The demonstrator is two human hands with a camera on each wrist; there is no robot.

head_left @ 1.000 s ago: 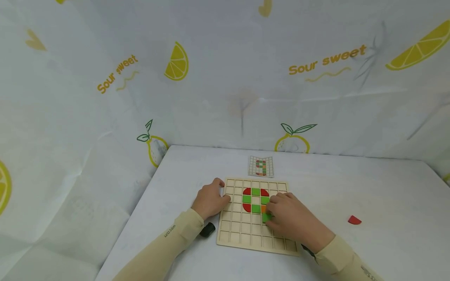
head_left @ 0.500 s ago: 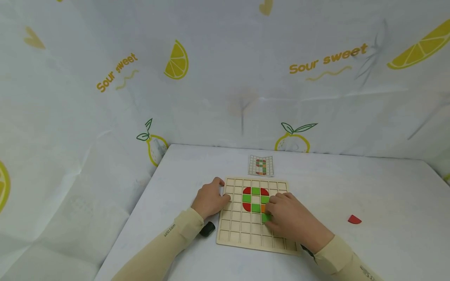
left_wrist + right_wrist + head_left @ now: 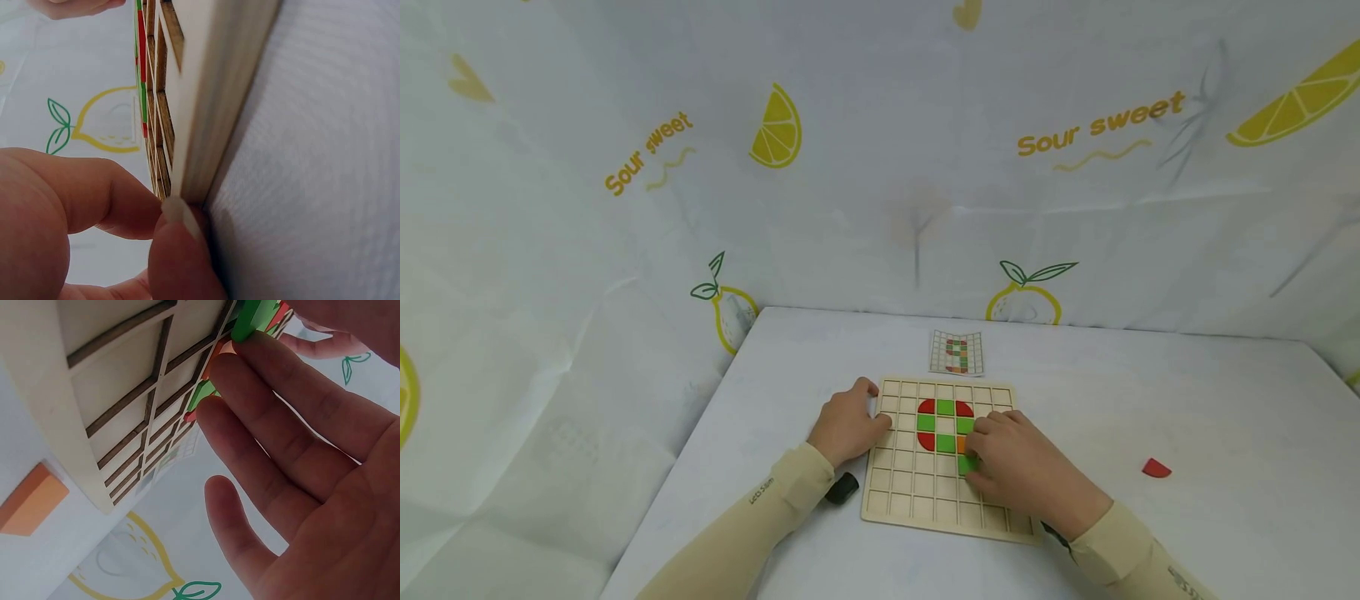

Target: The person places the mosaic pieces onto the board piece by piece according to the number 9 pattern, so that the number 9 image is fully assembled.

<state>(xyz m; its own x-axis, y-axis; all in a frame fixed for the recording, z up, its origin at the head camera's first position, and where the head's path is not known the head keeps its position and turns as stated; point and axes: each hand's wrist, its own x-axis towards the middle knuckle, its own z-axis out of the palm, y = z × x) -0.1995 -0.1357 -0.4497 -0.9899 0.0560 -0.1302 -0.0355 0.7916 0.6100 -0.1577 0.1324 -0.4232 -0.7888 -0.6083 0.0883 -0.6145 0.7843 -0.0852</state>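
A wooden grid board lies on the white table, with red, green and orange tiles in several of its squares. My left hand grips the board's left edge; in the left wrist view, thumb and finger meet at the wooden rim. Over the board's right side, my right hand pinches a green square tile just below an orange tile. The right wrist view shows this green tile tilted up at the fingertips, the other fingers extended beside the board. The thumb's grip is partly hidden there.
Behind the board lies a printed grid card with a coloured pattern. A loose red quarter-round tile is off to the right. Beside the board sits an orange tile, hidden in the head view. A black object is under the left wrist.
Both hands and the tiles keep their places; only the head view has shifted very slightly.
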